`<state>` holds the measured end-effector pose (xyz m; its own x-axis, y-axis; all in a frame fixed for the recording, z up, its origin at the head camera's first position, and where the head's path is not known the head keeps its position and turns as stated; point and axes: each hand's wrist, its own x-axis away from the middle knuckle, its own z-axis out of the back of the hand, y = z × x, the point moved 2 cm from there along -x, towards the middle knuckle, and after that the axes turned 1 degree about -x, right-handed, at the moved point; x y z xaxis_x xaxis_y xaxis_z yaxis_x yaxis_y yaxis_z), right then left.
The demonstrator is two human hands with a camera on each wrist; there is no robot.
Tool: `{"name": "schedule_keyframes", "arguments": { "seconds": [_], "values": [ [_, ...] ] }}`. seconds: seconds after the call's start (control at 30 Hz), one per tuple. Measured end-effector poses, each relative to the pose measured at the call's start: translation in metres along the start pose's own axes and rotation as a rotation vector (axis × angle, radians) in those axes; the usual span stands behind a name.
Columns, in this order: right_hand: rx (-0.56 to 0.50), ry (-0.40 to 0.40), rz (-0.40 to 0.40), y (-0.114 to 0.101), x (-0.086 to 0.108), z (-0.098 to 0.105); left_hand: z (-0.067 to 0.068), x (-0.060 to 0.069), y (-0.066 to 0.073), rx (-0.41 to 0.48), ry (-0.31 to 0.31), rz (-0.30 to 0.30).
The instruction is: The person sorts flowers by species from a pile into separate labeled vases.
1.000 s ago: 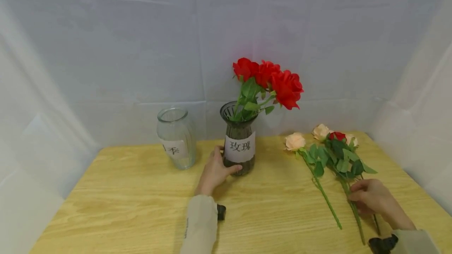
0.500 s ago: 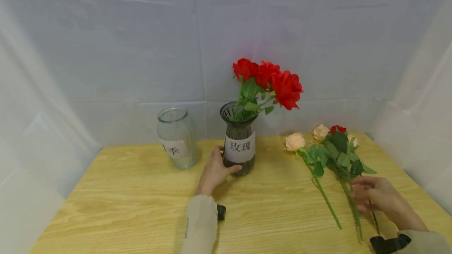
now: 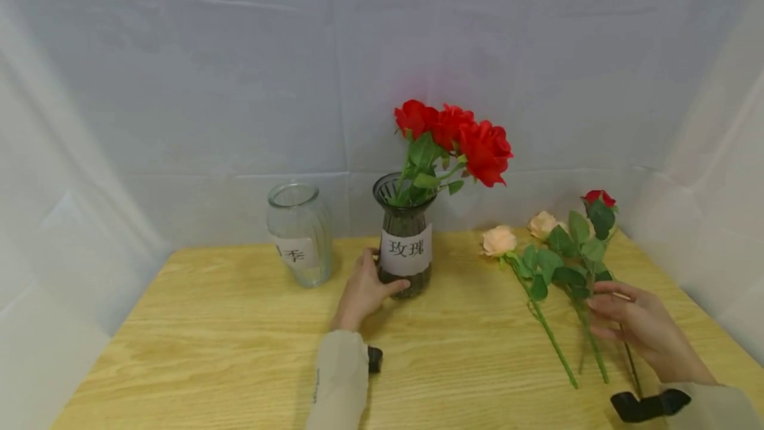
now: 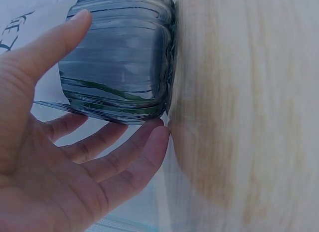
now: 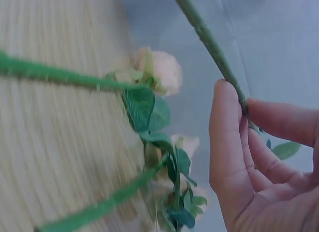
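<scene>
My left hand [image 3: 361, 290] holds the lower part of a dark grey glass vase [image 3: 402, 221] at mid-table. In the left wrist view the thumb [image 4: 65, 37] lies on the vase's front, over the edge of its white label, and the fingers curve along its side. Three red roses [image 3: 451, 126] stand in this vase and lean right. At the right, my right hand [image 3: 647, 330] pinches the stem [image 5: 212, 47] of a single red rose [image 3: 599, 199] between thumb and fingers. Its bloom is raised above the peach roses lying there; part of its stem is blurred.
A clear glass vase [image 3: 319, 234] with a white label stands left of the dark one, with no flowers in it. Peach roses [image 3: 499, 241] with green stems lie on the wooden table [image 3: 227, 350] at the right. White cloth [image 3: 239, 85] hangs behind and at both sides.
The right hand has lifted the red rose off the peach ones; its bloom has moved up and right. The left hand and both vases have stayed in place.
</scene>
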<state>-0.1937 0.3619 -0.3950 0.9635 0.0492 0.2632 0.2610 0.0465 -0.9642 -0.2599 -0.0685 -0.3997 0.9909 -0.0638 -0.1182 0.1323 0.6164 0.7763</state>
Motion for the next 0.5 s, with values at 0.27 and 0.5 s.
{"name": "schedule_keyframes", "arguments": {
  "seconds": [0.27,0.5],
  "values": [
    [-0.232,0.025,0.048,-0.004,-0.003,-0.012,0.001,0.001,0.001,0.001,0.002,-0.007],
    [-0.396,0.013,0.077,-0.009,-0.001,-0.021,0.000,0.002,0.002,0.017,-0.005,-0.005]
  ]
}}
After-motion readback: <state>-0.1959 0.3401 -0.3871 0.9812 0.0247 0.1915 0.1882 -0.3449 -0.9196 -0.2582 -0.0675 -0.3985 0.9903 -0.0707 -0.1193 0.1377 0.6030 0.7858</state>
